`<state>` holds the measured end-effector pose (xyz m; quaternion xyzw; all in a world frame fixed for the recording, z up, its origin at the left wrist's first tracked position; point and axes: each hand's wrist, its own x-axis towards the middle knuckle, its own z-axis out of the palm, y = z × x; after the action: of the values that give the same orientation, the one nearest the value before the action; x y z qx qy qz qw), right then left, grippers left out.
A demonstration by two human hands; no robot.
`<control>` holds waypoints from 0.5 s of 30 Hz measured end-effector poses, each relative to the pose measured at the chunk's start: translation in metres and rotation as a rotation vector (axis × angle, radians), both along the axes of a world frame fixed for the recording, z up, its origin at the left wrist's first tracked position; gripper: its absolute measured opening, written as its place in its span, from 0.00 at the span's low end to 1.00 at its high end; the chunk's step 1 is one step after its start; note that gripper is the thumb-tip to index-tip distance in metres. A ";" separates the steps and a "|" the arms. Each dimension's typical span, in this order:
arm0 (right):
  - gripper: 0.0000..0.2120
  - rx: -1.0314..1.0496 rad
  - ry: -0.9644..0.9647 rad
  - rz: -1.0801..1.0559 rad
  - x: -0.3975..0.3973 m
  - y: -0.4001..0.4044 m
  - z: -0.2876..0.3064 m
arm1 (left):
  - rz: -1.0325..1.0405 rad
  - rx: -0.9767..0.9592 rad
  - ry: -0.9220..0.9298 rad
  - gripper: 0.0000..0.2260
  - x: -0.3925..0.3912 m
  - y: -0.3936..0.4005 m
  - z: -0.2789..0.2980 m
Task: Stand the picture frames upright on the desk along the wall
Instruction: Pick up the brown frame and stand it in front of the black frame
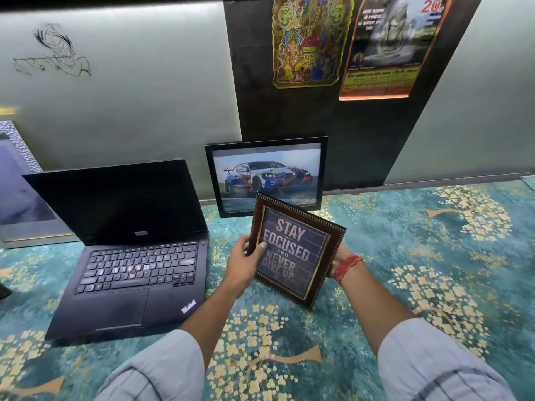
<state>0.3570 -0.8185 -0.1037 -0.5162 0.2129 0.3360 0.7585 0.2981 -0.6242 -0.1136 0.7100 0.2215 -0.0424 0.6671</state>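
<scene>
A brown frame with the words "Stay focused and never give up" (292, 250) is held tilted above the desk, mid-table. My left hand (246, 260) grips its left edge, thumb on the glass. My right hand (337, 263) holds its right edge from behind, mostly hidden, with red threads on the wrist. Behind it a black frame with a car picture (269, 172) stands upright, leaning on the wall. A silver-edged frame (14, 180) leans at the far left, partly cut off.
An open black laptop (130, 256) sits left of the held frame, its screen close to the car frame. The desk (419, 256) has a teal floral cover. Posters (307, 41) hang on a dark wall panel above.
</scene>
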 end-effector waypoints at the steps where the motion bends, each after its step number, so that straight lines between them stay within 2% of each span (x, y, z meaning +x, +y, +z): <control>1: 0.27 0.031 0.013 0.004 0.000 0.000 0.003 | -0.004 0.007 0.001 0.14 0.001 0.000 0.000; 8: 0.27 0.011 0.011 -0.022 -0.002 -0.004 -0.001 | -0.076 0.102 0.022 0.14 0.004 -0.002 0.000; 15: 0.25 -0.035 0.032 -0.067 -0.002 -0.004 -0.003 | -0.077 0.029 0.076 0.11 0.007 0.001 -0.004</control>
<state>0.3555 -0.8226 -0.1068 -0.5164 0.2479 0.3149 0.7568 0.3053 -0.6236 -0.1177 0.7256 0.2199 -0.0919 0.6455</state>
